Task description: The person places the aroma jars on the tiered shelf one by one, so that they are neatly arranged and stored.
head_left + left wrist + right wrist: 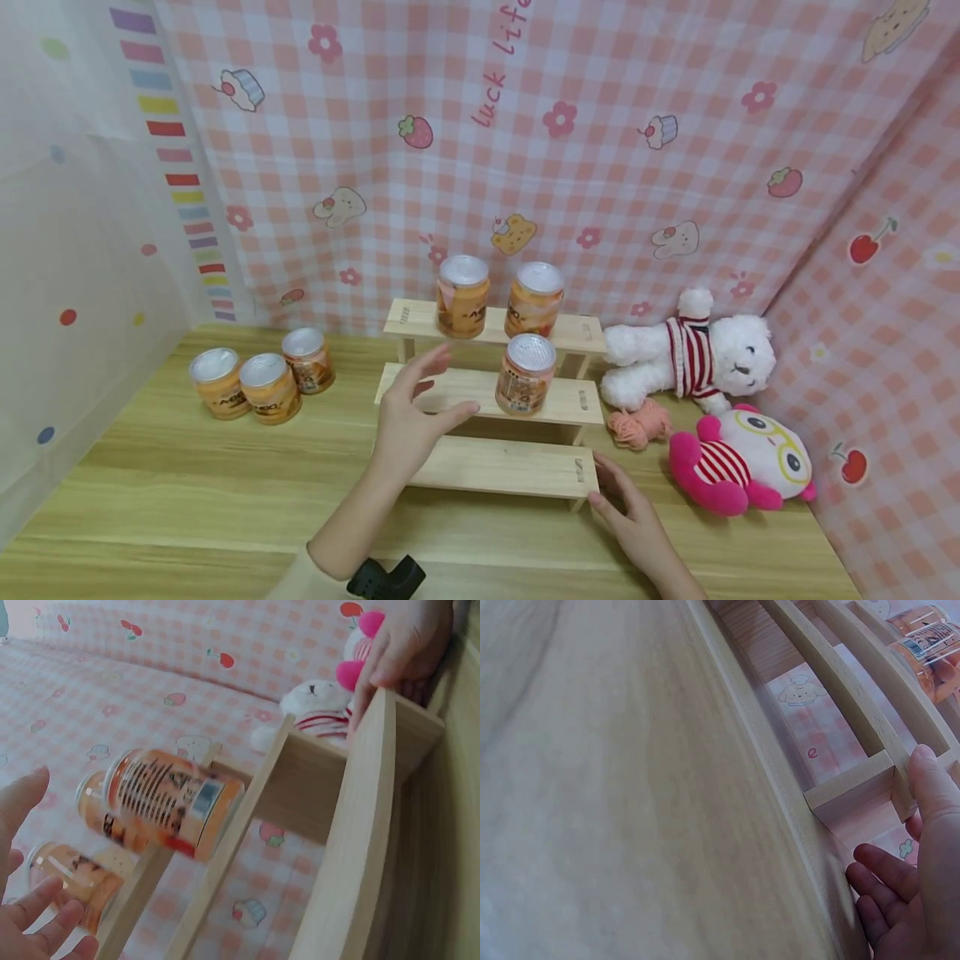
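A three-step wooden display rack (pixel 487 463) stands on the table. On its middle step is one can (pixel 525 377) with a silver lid and orange label. Two similar cans, a left one (pixel 462 298) and a right one (pixel 536 302), stand on the top step. My left hand (pixel 411 417) hovers over the left part of the rack, thumb and fingers spread, apart from the middle can and holding nothing. At the right end of the lowest step, my right hand (pixel 628 512) holds the board's end, thumb at the front corner (pixel 930 787).
Several more cans (pixel 270 388) are grouped on the table at left. Right of the rack lie a white plush bear (pixel 690 354), a pink yarn bundle (pixel 640 424) and a pink-and-white plush toy (pixel 738 467). A checked cloth (pixel 562 183) hangs behind.
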Tool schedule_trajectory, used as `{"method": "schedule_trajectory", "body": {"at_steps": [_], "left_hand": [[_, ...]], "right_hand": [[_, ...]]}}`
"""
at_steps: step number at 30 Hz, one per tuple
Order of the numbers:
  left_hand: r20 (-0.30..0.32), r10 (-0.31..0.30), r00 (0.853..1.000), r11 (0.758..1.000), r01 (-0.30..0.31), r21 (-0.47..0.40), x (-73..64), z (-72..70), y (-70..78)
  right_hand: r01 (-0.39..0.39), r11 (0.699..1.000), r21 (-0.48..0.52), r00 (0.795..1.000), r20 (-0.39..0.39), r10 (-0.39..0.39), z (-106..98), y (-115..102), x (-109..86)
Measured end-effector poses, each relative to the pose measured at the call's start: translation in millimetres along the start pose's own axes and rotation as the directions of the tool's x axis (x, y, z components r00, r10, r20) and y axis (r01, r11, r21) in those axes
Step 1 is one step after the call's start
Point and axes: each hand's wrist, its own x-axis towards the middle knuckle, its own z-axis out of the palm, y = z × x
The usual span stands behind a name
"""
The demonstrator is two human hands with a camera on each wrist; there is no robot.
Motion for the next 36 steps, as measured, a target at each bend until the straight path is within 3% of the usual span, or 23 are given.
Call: {"method": "schedule_trajectory", "body": {"at_steps": [5, 13, 20, 24, 28, 36], "left_hand": [[-0.017, 0.018, 1.0, 0.999, -0.017, 0.041, -6.6, -24.3, -7.5], [-0.07, -0.045, 0.997, 0.992, 0.053, 0.118, -15.6, -69.2, -19.6], [-0.138, -0.036, 0.99, 0.968, 0.069, 0.242, -23.2, -105.1, -29.2], [-0.168, -0.042, 0.985, 0.952, 0.09, 0.291, -26.0, -126.5, -43.6], [-0.204, -0.051, 0.978, 0.939, 0.116, 0.323, -30.1, -146.1, -54.4], [-0.231, -0.022, 0.973, 0.917, 0.111, 0.382, -34.7, -185.2, -73.9]], "right_hand": [[-0.006, 1.0, 0.018, 1.0, 0.004, 0.006, 0.0, -0.1, 0.0], [0.005, 1.0, 0.031, 1.0, 0.009, -0.005, -0.1, 0.4, 0.0], [0.005, 0.999, 0.035, 1.0, 0.009, -0.006, 0.0, -0.2, -0.3], [0.007, 1.0, 0.028, 1.0, 0.005, -0.007, 0.2, -0.7, 0.2], [0.012, 1.0, 0.019, 1.0, 0.0, -0.012, 0.3, -2.4, 0.8], [-0.005, 1.0, 0.013, 1.0, -0.004, 0.005, 0.4, -4.4, 0.4]]}}
